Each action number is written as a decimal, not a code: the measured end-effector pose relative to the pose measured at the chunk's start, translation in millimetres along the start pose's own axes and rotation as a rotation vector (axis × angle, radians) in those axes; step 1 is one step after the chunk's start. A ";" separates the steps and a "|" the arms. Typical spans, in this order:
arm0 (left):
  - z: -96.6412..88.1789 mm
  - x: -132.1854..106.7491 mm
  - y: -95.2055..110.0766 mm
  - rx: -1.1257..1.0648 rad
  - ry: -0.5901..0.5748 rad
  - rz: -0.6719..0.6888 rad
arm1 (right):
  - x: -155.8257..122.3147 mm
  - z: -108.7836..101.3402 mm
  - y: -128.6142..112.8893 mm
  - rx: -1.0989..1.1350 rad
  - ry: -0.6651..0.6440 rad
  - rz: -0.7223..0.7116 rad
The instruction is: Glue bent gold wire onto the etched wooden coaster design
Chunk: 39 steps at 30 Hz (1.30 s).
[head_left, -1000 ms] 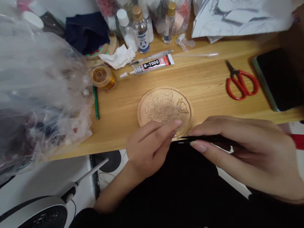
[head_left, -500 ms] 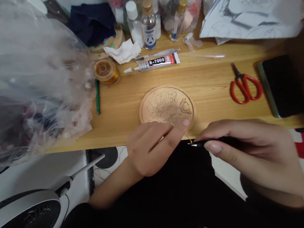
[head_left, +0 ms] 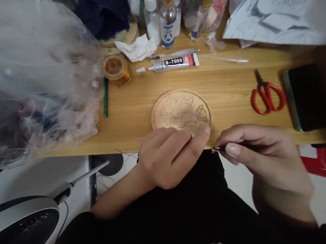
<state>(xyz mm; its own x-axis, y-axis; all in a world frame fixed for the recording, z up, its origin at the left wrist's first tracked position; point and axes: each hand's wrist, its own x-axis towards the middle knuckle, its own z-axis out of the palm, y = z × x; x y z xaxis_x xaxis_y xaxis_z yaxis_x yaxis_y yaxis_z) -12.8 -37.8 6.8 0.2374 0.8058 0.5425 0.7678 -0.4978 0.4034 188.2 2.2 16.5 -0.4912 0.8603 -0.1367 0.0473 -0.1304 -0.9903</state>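
Observation:
A round wooden plate point(head_left: 179, 115) lies near the table's front edge, with a flower pattern drawn on it. Bent gold wire point(head_left: 202, 113) follows a small part of the drawing at its right side. My left hand point(head_left: 172, 156) covers the near rim, fingers curled and index finger stretched along the edge; its thumb is hidden. In my right hand point(head_left: 263, 159), black tweezers point(head_left: 220, 148) are pinched between thumb and fingers. Their tips meet a short curl of gold wire point(head_left: 212, 150) just beyond the plate's near right rim.
Behind the plate lie a B-7000 glue tube point(head_left: 175, 63), a pen point(head_left: 175, 55) and a spool of gold wire point(head_left: 116, 68). Red-handled pliers point(head_left: 267, 96) and a phone point(head_left: 306, 99) are at right. Bottles point(head_left: 168, 23) stand at the back; plastic bags point(head_left: 36, 71) fill the left.
The tweezers have turned so their tips sit higher, nearer the table edge, with the wire curl at them. My left hand stays on the plate. The whole view has shifted slightly.

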 end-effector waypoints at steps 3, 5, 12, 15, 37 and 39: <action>-3.5 1.2 1.4 -0.010 -0.028 -0.031 | 2.7 0.3 3.4 0.058 -0.036 0.027; -4.3 1.2 1.6 -0.030 -0.024 -0.040 | 4.6 0.5 5.9 0.107 -0.080 0.029; -3.9 1.2 0.5 -0.015 -0.027 -0.015 | 8.6 2.9 10.5 0.219 -0.146 0.076; -4.8 1.9 1.4 0.012 -0.031 -0.001 | 8.7 3.3 11.6 0.230 -0.151 0.075; -1.7 9.7 -7.8 -0.217 -0.118 0.025 | -2.1 19.7 17.7 -0.060 0.230 -0.250; -2.3 10.3 -6.8 -0.244 -0.138 -0.001 | -2.7 18.2 22.9 -0.057 0.235 -0.273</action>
<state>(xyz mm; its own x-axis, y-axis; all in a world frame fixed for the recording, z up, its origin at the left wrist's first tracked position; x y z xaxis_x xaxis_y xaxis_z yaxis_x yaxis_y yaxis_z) -16.9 -26.8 11.3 0.3285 0.8338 0.4437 0.6057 -0.5464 0.5784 174.8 -12.1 -5.4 -0.2798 0.9501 0.1381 -0.0063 0.1420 -0.9898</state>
